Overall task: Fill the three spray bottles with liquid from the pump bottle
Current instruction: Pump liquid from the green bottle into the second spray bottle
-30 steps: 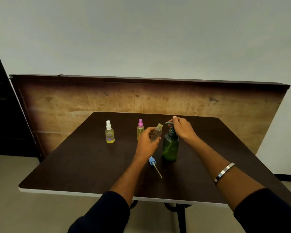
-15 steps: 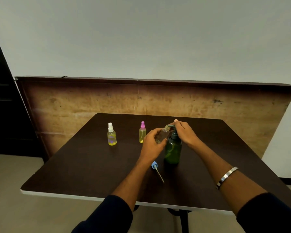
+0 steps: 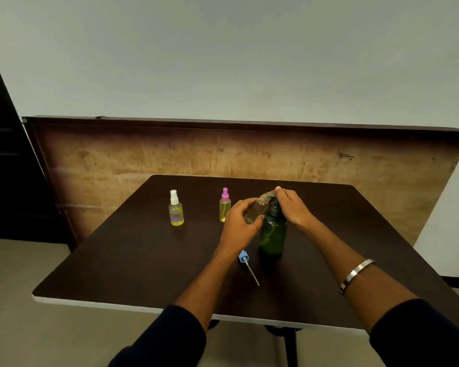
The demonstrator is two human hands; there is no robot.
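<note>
Dark table (image 3: 133,263), worn wooden panel (image 3: 249,157) behind (scuffed), pale wall (image 3: 223,62), beige floor (image 3: 16,300).

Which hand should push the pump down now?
The right hand, probably. It already rests on the green pump bottle at its pump head, while the left hand is busy holding the open clear bottle tilted at the spout.
</note>
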